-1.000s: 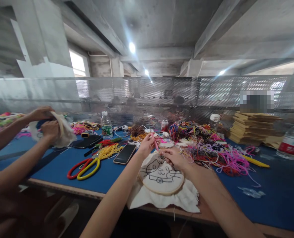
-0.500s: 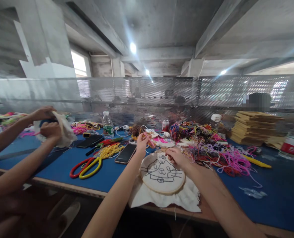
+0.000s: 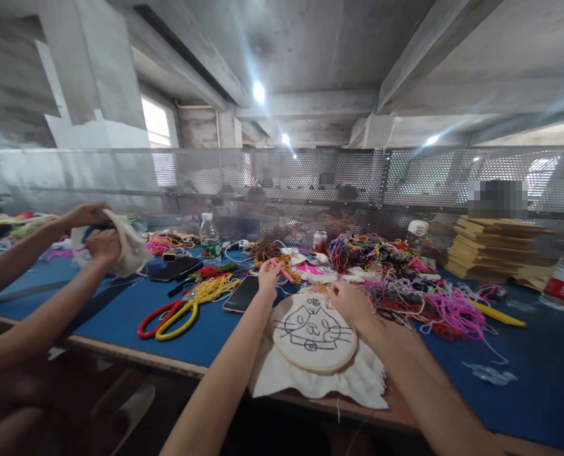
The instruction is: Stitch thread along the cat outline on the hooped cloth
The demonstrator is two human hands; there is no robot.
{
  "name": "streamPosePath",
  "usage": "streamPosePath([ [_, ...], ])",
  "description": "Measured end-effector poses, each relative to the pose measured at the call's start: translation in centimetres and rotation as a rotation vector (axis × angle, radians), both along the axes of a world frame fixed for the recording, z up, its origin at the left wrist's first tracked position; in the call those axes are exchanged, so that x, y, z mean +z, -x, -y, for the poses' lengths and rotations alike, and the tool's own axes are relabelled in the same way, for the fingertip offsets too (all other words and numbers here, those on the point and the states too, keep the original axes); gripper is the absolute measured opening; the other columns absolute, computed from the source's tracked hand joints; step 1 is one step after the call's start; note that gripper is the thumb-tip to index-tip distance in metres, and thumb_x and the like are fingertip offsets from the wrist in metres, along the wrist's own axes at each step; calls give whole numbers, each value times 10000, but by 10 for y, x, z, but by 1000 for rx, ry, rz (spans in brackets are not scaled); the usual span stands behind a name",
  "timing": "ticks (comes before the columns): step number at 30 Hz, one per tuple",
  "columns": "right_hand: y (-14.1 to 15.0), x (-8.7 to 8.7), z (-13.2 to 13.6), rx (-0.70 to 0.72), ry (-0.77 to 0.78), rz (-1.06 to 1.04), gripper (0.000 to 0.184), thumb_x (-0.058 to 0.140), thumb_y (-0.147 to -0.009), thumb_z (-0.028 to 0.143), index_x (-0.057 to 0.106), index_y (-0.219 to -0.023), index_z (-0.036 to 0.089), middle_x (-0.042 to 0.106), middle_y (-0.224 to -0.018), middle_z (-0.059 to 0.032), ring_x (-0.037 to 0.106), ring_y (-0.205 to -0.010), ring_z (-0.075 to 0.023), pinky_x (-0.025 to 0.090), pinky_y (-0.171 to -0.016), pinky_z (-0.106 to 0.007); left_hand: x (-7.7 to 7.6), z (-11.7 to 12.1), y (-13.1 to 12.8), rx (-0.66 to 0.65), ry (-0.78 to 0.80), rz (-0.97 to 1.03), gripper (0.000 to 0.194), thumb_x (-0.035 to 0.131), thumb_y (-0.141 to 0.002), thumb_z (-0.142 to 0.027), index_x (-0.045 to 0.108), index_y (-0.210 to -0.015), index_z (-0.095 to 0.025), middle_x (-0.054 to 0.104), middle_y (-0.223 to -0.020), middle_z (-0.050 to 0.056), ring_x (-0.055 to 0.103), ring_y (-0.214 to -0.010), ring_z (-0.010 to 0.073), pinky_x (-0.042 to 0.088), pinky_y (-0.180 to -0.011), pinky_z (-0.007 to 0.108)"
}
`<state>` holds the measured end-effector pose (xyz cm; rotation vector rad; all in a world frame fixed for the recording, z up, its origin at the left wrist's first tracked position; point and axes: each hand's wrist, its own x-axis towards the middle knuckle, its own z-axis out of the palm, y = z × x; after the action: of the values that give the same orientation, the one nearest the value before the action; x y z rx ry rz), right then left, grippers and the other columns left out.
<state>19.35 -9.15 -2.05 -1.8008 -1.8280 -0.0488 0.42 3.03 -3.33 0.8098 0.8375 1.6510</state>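
A wooden embroidery hoop holds white cloth with a cat outlined in black, and it lies at the near edge of the blue table. My left hand is closed on a thin pink tool, raised just beyond the hoop's far left rim. Over the hoop's top right rim, my right hand has its fingers pinched together; what they hold is too small to make out. Loose white cloth spreads out beneath the hoop.
A phone, red and yellow scissors and a water bottle lie to the left. Tangled coloured yarn fills the right. Stacked boards stand far right. Another person's hands work cloth at the left.
My left hand has drawn the pink tool up and to the left, away from the hoop. My right hand stays at the hoop's top rim. The view has shifted slightly.
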Motion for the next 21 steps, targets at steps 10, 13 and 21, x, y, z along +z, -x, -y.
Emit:
streamPosePath([
  [10, -9, 6, 2, -210, 100, 117, 309, 361, -835, 328, 639, -793, 199, 654, -876, -54, 606, -748, -160, 309, -566, -231, 6, 7, 1, -11, 78, 46, 288, 687, -641, -45, 515, -849, -144, 623, -641, 9, 633, -605, 115, 500, -595, 214],
  [13, -9, 11, 5, -217, 150, 140, 340, 348, -845, 327, 659, -806, 195, 665, -869, -73, 623, -774, -174, 364, -609, -234, 7, 7, 0, -2, 93, 59, 288, 671, -656, -32, 503, -861, -146, 621, -637, 8, 635, -600, 116, 505, -581, 214],
  [21, -8, 14, 6, -283, 279, 163, 357, 380, -848, 338, 665, -988, 175, 668, -1000, -132, 626, -927, -205, 427, -764, -261, 6, 8, 0, -32, 86, 47, 318, 696, -647, -49, 502, -881, -145, 634, -657, 18, 645, -623, 129, 504, -602, 222],
])
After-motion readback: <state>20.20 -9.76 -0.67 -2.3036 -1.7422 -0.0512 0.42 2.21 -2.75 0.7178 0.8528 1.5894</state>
